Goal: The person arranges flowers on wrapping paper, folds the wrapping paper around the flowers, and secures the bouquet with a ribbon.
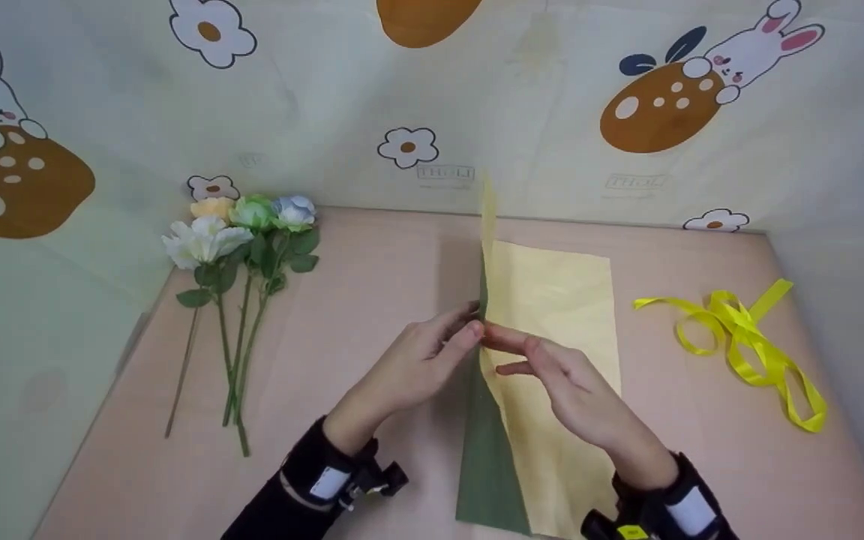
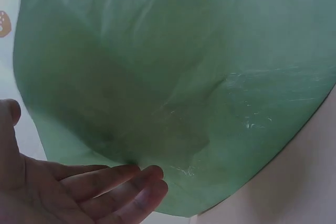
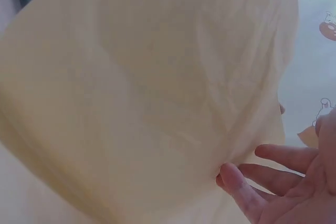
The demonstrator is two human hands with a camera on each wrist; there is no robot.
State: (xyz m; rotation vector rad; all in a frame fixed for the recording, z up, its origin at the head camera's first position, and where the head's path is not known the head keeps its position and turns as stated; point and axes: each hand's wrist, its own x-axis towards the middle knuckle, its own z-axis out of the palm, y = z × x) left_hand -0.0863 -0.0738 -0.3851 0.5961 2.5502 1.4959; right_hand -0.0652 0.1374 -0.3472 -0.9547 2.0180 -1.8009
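A large sheet of wrapping paper (image 1: 559,307), cream on one face and green on the other, lies on the table with its left part raised on edge. The green face (image 2: 173,77) is towards my left hand (image 1: 409,360), whose nearly straight fingers (image 2: 121,182) touch it from the left. On the cream face (image 3: 142,93), the extended fingers of my right hand (image 1: 574,382) touch the paper from the other side. Both hands' fingertips meet around the raised edge in the head view, where the exact contact is partly hidden.
Several artificial flowers (image 1: 252,217) with long green stems lie on the left of the pink table (image 1: 372,255). A loosely looped yellow ribbon (image 1: 754,345) is on the right. A patterned curtain (image 1: 312,112) hangs behind the table.
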